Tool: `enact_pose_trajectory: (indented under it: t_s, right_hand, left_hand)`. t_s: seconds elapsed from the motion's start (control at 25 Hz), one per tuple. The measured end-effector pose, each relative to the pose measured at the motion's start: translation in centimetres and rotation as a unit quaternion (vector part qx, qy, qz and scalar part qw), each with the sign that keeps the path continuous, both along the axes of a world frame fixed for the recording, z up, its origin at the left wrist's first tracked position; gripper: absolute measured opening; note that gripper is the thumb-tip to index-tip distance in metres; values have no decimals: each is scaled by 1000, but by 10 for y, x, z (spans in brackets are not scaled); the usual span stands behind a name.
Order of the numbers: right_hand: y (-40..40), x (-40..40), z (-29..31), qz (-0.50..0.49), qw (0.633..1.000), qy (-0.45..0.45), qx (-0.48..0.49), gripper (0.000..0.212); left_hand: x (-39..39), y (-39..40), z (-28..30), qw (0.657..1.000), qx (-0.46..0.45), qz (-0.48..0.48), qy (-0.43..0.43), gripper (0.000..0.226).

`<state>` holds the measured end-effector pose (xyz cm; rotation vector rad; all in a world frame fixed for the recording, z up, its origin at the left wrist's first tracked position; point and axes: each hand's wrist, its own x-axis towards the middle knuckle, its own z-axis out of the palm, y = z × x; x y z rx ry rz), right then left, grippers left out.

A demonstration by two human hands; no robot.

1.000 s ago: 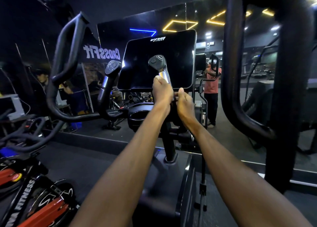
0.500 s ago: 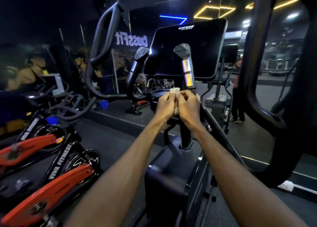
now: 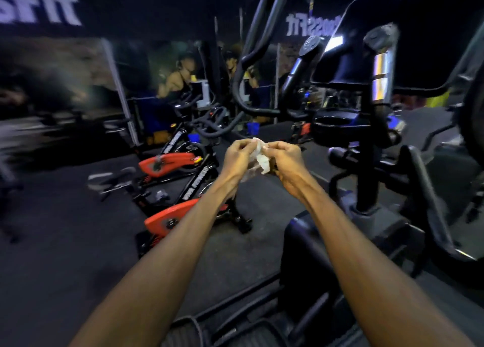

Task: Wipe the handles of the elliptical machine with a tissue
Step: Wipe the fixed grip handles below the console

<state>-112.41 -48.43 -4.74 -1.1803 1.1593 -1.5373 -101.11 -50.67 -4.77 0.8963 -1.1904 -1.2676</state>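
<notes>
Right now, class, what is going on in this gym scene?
A person standing at an elliptical machine holds a crumpled white tissue between both hands, the left hand and the right hand pinching it in front of the body. Neither hand touches the machine's handles; the short upright handles stand ahead to the right. Red exercise bikes stand on the floor to the left.
</notes>
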Motion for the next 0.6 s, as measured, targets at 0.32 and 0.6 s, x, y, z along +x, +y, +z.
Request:
enact_pose_trajectory:
  t_s: [0.32,0.6]
  right_hand:
    - [49,184,-36,218,975,45,-6,46]
    - [96,355,-64,328,943,57,-7,8]
  left_hand:
    - [198,79,-39,952,-32,292,-92,17]
    - [367,182,-60,899,-7,419,-126,23]
